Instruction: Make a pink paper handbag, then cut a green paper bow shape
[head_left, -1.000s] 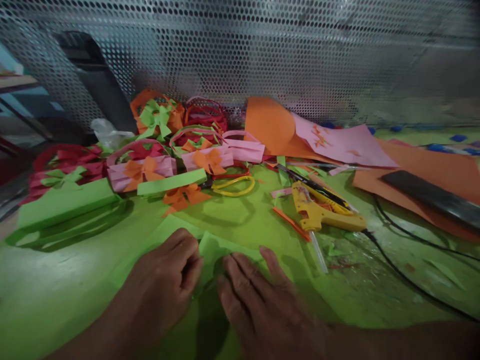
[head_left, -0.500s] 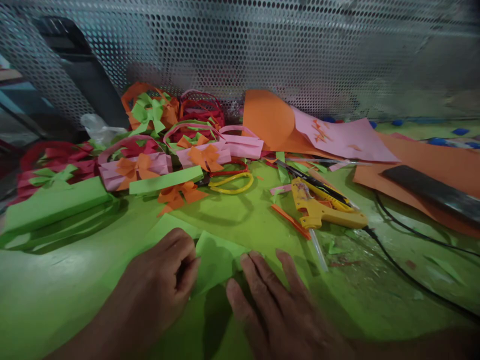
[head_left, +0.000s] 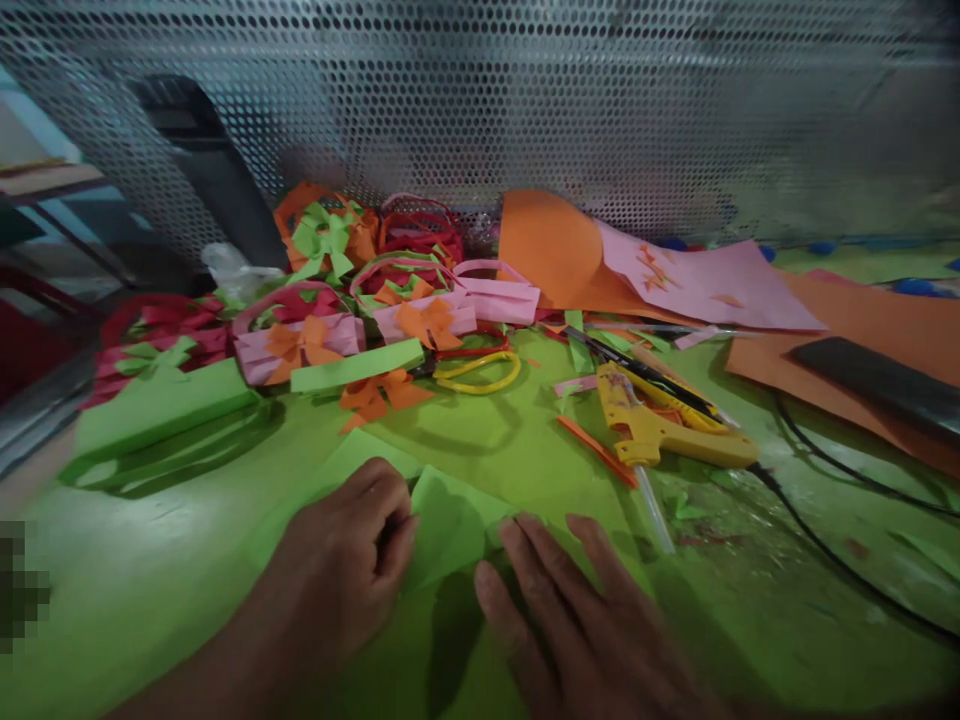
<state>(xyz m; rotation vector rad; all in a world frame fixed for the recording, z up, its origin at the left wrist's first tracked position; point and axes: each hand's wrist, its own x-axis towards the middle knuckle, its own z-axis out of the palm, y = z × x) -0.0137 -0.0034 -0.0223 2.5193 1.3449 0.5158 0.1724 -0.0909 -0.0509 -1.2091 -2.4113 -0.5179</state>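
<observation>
My left hand [head_left: 341,550] is closed, its curled fingers and thumb bearing on a folded piece of green paper [head_left: 457,520]; the undersides of the fingers are hidden. Part of the green paper shows behind the knuckles and part to their right. Across from it, my right hand [head_left: 566,610] lies open with fingers spread, the fingertips touching the paper's right edge. Past the hands lie scissors with a yellow handle [head_left: 480,375] and an orange paper bow [head_left: 382,395]. To the right rests a yellow glue gun [head_left: 660,430] with a clear glue stick [head_left: 655,508].
Small paper bags with bows [head_left: 300,340] crowd the back left, beside a green paper bag [head_left: 161,410]. Orange sheets [head_left: 551,250] and a pink sheet [head_left: 705,280] lie at the back. A black cord [head_left: 840,560] crosses the right side. Perforated metal [head_left: 450,100] closes off the rear.
The whole view has shifted slightly, so everything appears a little further right. Both hands keep their places on the green paper.
</observation>
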